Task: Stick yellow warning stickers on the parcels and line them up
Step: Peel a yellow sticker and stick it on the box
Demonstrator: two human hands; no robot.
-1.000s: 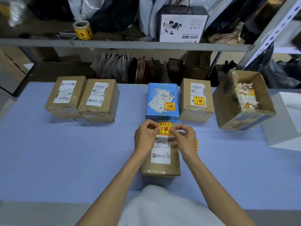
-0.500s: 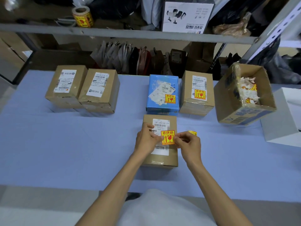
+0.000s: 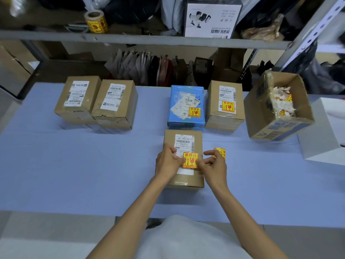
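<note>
Your left hand [image 3: 168, 162] and right hand [image 3: 213, 166] pinch the yellow sticker [image 3: 190, 160] by its edges atop the brown parcel [image 3: 183, 177]. A spare sticker [image 3: 220, 153] shows just right of that parcel, behind your right hand.

The three-o'clock edge cuts off a white box [image 3: 324, 135]. The right hand [image 3: 213, 166] half hides a second sticker [image 3: 221, 152] at its one o'clock; the left hand [image 3: 168, 163] covers the yellow sticker's [image 3: 190, 160] nine-o'clock edge.
</note>
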